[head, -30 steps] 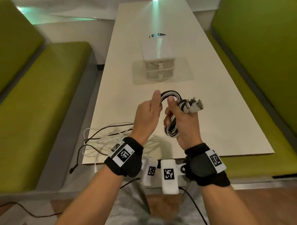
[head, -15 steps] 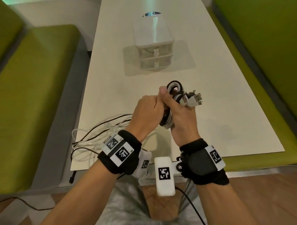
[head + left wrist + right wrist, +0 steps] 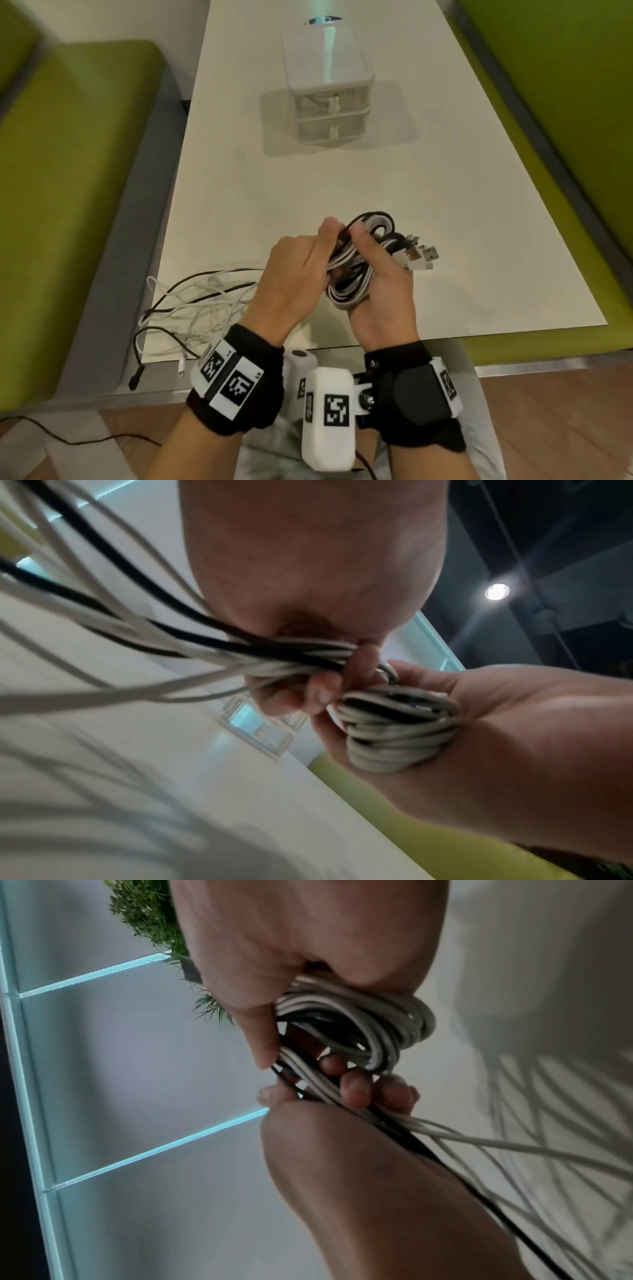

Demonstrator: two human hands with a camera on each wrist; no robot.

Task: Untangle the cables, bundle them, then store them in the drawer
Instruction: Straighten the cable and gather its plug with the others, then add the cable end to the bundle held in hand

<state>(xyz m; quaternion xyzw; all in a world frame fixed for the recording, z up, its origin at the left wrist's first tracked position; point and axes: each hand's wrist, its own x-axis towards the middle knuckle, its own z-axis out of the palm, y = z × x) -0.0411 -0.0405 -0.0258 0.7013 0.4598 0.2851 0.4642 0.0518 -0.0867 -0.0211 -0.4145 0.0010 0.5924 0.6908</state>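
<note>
A coil of black and white cables (image 3: 352, 284) (image 3: 394, 739) (image 3: 363, 1026) sits in my right hand (image 3: 380, 287) (image 3: 308, 969), whose fingers and thumb curl round it above the table's near edge. USB plugs (image 3: 419, 255) stick out of the coil to the right. My left hand (image 3: 294, 274) (image 3: 308, 685) grips the loose strands where they run into the coil, pressed against the right hand. The rest of the cables trail (image 3: 202, 301) (image 3: 103, 631) (image 3: 479, 1150) left over the table. A small white two-drawer unit (image 3: 329, 89) stands farther back, both drawers closed.
The white table (image 3: 445, 192) runs away from me between green benches, one on the left (image 3: 68, 205) and one on the right (image 3: 565, 102). Cable ends (image 3: 137, 373) hang over the near left corner of the table. A thin wire (image 3: 51, 435) lies on the floor.
My left hand has closed on the strands and pressed up against the right hand. The coil has tilted and its loops look larger. The camera has dipped closer to the table.
</note>
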